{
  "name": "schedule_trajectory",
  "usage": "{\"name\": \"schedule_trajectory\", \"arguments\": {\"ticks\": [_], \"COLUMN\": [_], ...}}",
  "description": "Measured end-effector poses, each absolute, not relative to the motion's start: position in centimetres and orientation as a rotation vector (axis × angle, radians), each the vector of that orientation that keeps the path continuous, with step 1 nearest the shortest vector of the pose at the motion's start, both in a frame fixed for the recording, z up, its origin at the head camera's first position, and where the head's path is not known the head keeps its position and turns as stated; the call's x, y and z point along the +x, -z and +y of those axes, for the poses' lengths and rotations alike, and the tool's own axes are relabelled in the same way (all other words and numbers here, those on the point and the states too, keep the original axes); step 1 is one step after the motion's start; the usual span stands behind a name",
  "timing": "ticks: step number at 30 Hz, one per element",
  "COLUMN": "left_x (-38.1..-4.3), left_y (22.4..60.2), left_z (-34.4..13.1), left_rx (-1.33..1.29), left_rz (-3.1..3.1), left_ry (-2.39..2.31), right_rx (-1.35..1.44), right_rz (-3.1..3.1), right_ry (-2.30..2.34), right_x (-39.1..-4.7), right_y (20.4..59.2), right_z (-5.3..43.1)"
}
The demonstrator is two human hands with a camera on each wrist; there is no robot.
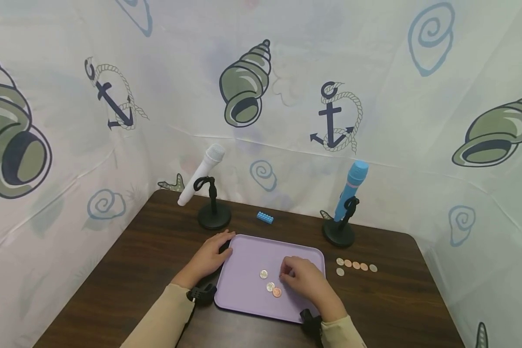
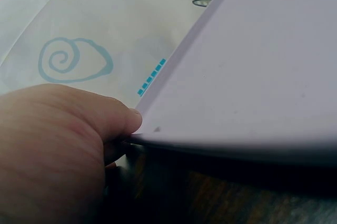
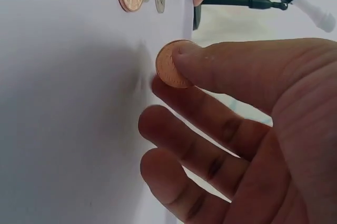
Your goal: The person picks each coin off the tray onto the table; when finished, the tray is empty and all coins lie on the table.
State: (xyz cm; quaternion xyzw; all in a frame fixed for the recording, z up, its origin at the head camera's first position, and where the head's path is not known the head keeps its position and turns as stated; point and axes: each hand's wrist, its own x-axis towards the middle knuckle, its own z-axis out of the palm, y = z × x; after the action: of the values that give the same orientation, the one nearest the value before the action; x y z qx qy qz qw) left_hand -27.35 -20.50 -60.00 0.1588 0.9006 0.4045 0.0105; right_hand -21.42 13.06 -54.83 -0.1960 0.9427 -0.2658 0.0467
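Observation:
My right hand (image 1: 303,278) is over the right half of a lilac tray (image 1: 248,246). Its thumb and index finger pinch a copper coin (image 3: 167,65); the other fingers are loosely bent beside it. On the tray lie a silver coin (image 1: 263,274), a second silver coin (image 1: 270,286) and a copper-coloured coin (image 1: 277,292), the last two touching or overlapping in the head view. My left hand (image 1: 209,256) grips the tray's far left corner, thumb (image 2: 124,121) on the rim and fingers partly hidden below it.
Right of the tray, several coins (image 1: 356,265) form a row on the dark table (image 1: 400,299), with one coin (image 1: 340,271) below its left end. Behind stand a white microphone (image 1: 200,174) and a blue microphone (image 1: 350,188) on black stands, with a blue toy brick (image 1: 265,217) between.

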Motion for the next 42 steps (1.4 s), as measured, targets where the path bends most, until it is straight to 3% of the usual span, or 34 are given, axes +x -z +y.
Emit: {"name": "schedule_trajectory", "arguments": {"ticks": [15, 31, 42], "left_x": [-27.3, -27.2, -27.0], "left_y": [60.1, 59.7, 59.6], "left_z": [-20.6, -20.4, -20.5], "left_rx": [0.469, 0.44, 0.449], "left_rz": [2.82, 2.802, 2.808], "left_ry": [-1.243, -1.252, -1.246], "right_rx": [-0.429, -0.18, -0.018], "right_rz": [3.042, 3.236, 3.287], "right_ry": [0.82, 0.963, 0.942], "right_x": [-20.7, -19.9, -19.8], "right_y": [53.8, 55.1, 56.7], "right_z": [16.3, 25.6, 29.0]}}
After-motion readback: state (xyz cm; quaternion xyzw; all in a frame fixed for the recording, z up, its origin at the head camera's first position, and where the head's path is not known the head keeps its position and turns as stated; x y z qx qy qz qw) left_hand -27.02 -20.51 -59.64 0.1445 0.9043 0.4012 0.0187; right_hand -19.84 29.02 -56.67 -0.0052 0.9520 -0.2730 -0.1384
